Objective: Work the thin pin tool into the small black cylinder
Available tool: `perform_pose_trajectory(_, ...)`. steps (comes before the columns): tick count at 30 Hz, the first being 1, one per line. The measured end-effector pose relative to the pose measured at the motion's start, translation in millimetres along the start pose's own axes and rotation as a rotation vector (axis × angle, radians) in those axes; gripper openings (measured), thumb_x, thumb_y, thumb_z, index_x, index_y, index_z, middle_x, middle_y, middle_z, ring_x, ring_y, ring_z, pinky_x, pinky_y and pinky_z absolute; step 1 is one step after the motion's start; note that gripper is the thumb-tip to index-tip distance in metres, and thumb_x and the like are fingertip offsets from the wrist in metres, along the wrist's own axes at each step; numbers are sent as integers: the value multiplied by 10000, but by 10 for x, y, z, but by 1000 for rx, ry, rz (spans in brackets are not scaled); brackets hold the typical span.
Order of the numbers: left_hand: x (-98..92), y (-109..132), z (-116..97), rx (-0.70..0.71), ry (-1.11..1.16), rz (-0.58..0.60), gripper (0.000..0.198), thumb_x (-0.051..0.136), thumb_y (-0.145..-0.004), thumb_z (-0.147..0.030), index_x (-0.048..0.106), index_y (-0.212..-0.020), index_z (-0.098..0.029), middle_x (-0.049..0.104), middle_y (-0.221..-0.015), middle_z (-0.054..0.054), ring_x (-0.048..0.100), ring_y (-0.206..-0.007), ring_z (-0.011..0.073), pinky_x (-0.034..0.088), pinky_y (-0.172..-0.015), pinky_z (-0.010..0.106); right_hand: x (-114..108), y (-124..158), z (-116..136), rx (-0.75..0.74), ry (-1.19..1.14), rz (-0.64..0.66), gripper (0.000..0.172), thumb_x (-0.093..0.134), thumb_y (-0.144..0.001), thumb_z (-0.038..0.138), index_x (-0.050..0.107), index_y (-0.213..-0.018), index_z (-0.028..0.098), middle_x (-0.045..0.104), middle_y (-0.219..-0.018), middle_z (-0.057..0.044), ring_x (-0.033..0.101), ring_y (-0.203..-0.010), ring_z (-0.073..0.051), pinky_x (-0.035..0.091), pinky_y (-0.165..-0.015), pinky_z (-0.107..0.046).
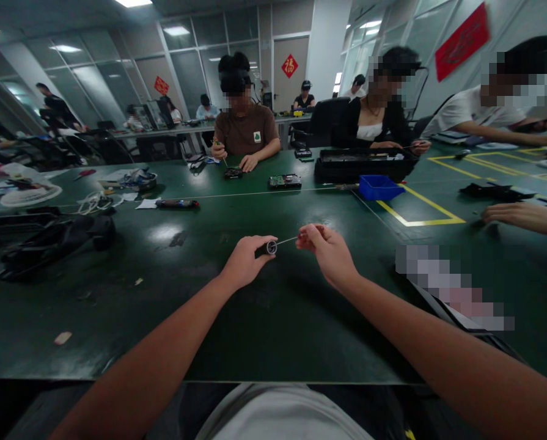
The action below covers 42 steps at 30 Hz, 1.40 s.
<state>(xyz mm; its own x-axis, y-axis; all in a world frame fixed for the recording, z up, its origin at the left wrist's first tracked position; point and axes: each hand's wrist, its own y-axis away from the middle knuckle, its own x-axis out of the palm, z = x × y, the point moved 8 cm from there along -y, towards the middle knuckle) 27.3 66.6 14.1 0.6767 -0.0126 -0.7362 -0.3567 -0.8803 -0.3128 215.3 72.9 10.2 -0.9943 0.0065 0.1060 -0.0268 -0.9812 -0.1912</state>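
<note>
Between the thumb and fingers of my left hand [245, 261] is a small round metal ring-like part [272, 247], its open face turned toward me. My right hand [324, 249] pinches a thin straight metal rod [286, 241], perhaps a screwdriver shaft or tweezers; its handle end is hidden in my fingers. The rod's tip reaches the upper right edge of the round part; I cannot tell whether it goes inside. Both hands are above the green tabletop [273, 330], near the middle of the table.
A screwdriver-like tool [178, 203] lies left on white paper. Beyond my hands are a hard drive [285, 181], a blue bin [380, 187] and a long black tray [367, 166]. A black device [57, 241] lies far left. People sit opposite; another person's hand [521, 215] rests at right.
</note>
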Motion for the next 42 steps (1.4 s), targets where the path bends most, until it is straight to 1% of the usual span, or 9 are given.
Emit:
perform_pose_trajectory(2,27,2,-29,47,-41,42,355,669,-896,-210,652,-1244,-278,689,-1216,31,592,-1149,228,391,-1085,472,-18,-34,-66,76,-49,9,352,646,-852,552,635,-870,200,652,-762,-27,651,-706,-181,568,-752,-374)
perform_pose_trajectory(5,49,2,-23,62,-63,75,356,646,-913,-214,636,-1262,-283,677,-1246,33,571,-1188,233,340,-1120,504,5,-59,-129,172,-115,84,356,602,-875,567,606,-838,213,598,-684,-12,612,-637,-176,578,-742,-390)
perform_pose_trajectory(7,36,1,-8,44,-65,64,367,654,-913,-242,630,-1276,-284,678,-1234,39,576,-1167,238,344,-1112,507,-31,-72,-105,138,-90,57,337,591,-884,553,601,-861,216,609,-726,-16,625,-671,-175,571,-746,-375)
perform_pose_trajectory(12,11,0,-15,10,-68,45,372,675,-901,-279,640,-1271,-281,698,-1156,42,598,-1067,245,409,-1022,468,-82,-55,5,-31,48,-31,317,578,-901,527,605,-901,211,653,-812,-26,642,-720,-169,547,-723,-348)
perform_pose_trajectory(18,20,-13,-27,7,-84,33,386,708,-876,-277,649,-1258,-284,703,-1162,42,607,-1060,251,420,-995,454,6,52,223,-192,321,24,291,539,-950,482,630,-928,207,691,-778,-31,671,-740,-188,534,-732,-359)
perform_pose_trajectory(24,4,-13,1,-5,-87,4,392,715,-867,-258,655,-1252,-299,699,-1190,37,601,-1081,252,420,-988,443,99,115,250,-214,404,121,264,535,-959,460,638,-980,217,726,-833,-41,706,-788,-202,546,-742,-365)
perform_pose_trajectory(32,-11,-14,6,-4,-77,-16,394,719,-866,-258,656,-1254,-291,703,-1177,30,597,-1079,244,418,-974,426,111,170,323,-295,510,101,224,514,-981,423,626,-984,229,728,-847,-42,719,-822,-217,534,-751,-370)
perform_pose_trajectory(39,1,-11,12,-6,-66,-1,418,734,-857,-280,653,-1266,-294,703,-1156,36,599,-1052,246,423,-981,430,63,129,288,-241,469,74,253,501,-986,437,624,-982,216,715,-831,-42,701,-789,-208,527,-717,-357)
perform_pose_trajectory(42,-3,-8,13,-6,-64,-3,421,732,-859,-271,650,-1271,-292,700,-1158,32,596,-1054,240,417,-986,426,73,121,259,-226,446,96,258,509,-981,443,629,-999,214,717,-844,-42,699,-801,-205,531,-717,-352)
